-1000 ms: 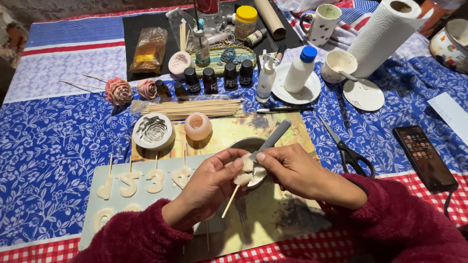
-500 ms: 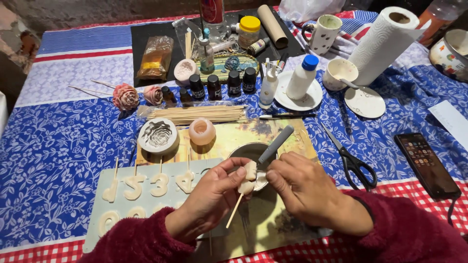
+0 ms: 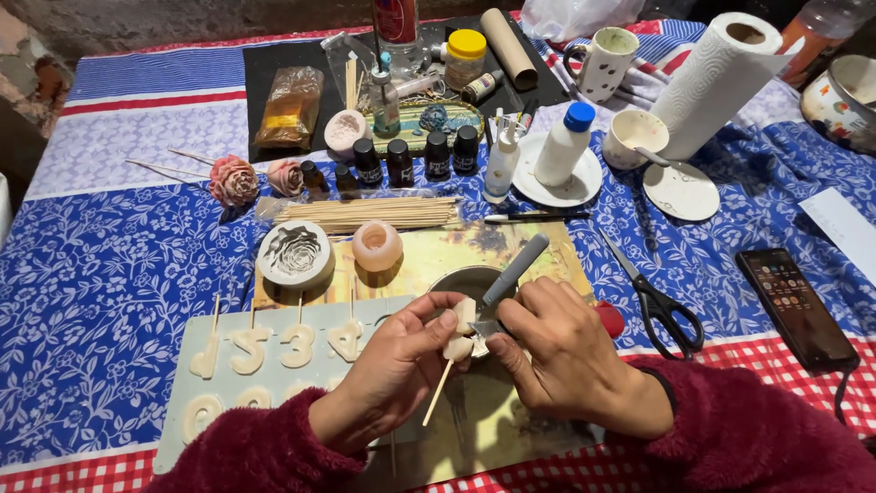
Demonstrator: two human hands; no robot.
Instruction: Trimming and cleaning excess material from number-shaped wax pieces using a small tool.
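Note:
My left hand (image 3: 399, 363) pinches a small cream moulded piece on a wooden stick (image 3: 451, 351), the stick pointing down and left. My right hand (image 3: 558, 351) grips a grey-handled knife (image 3: 513, 274) with its blade against the piece. Both hands hover over a dark metal bowl (image 3: 461, 278) on a yellowish board (image 3: 438, 251). To the left lies a pale blue mould tray (image 3: 274, 342) with several cream number shapes on sticks.
Scissors (image 3: 662, 306) and a black phone (image 3: 796, 306) lie to the right. A round flower mould (image 3: 294, 253), a pink candle cup (image 3: 377, 245), a bundle of skewers (image 3: 370, 213), small dark bottles (image 3: 401, 160), a white bottle on a plate (image 3: 564, 144) and a paper roll (image 3: 716, 78) stand behind.
My hands stay over the bowl with small working movements on the piece; the camera view has shifted slightly. Nothing was picked up or put down.

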